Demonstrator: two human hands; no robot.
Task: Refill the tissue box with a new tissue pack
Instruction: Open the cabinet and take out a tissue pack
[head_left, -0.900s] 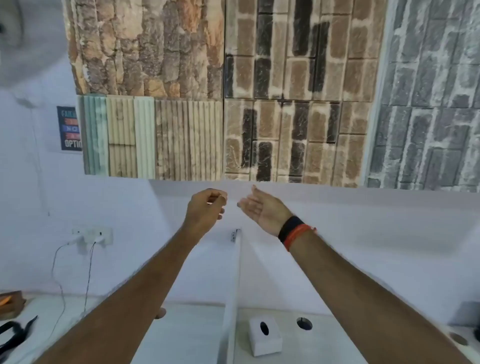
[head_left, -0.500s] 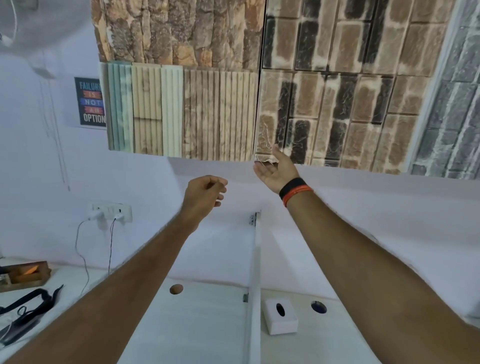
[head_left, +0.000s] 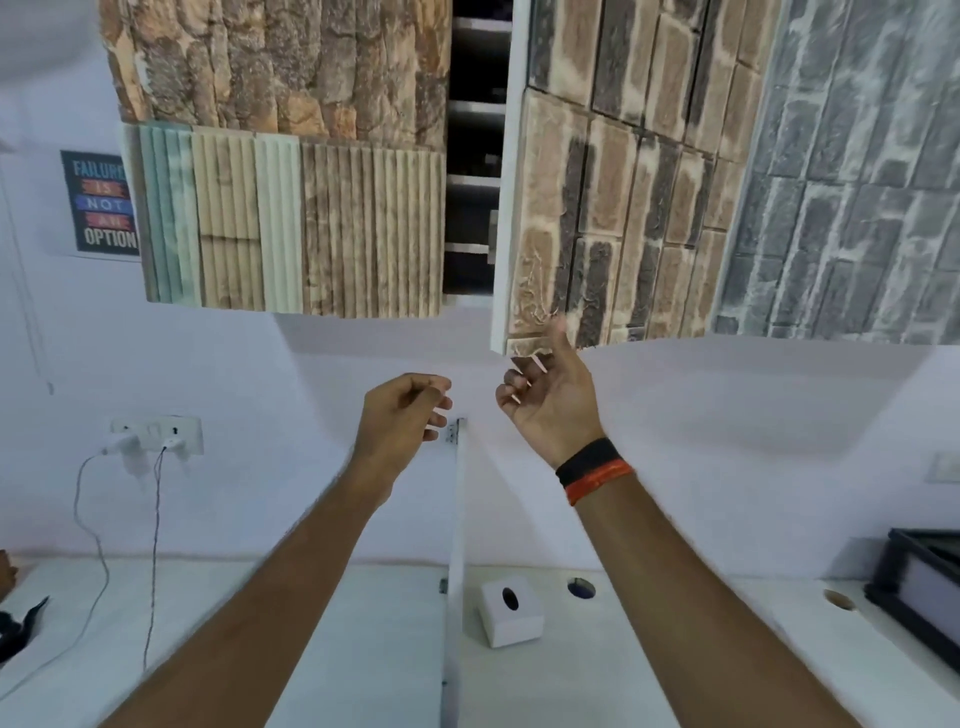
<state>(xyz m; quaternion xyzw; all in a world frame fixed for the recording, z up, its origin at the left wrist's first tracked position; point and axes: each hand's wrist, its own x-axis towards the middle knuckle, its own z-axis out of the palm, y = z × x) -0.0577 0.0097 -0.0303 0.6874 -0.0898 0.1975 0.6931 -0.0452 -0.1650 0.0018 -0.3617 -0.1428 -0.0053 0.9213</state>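
The white cube tissue box, with a dark oval slot on top, stands on the white desk just right of a thin white divider. Overhead, a brick-patterned cabinet door hangs partly open, showing dark shelves inside. My right hand is raised at the door's lower left corner, thumb on its face and fingers curled under its bottom edge. My left hand is held up beside it, loosely curled and holding nothing. No tissue pack is visible.
A closed cabinet door clad in stone and wood panels is on the left. A wall socket with chargers and hanging cables is at lower left. A black tray sits at the desk's right end. The desk has round cable holes.
The brick-patterned door has swung open from shut, exposing the shelves. My right hand went from open and flat to curled at the door's lower corner. The view moved closer and tilted.
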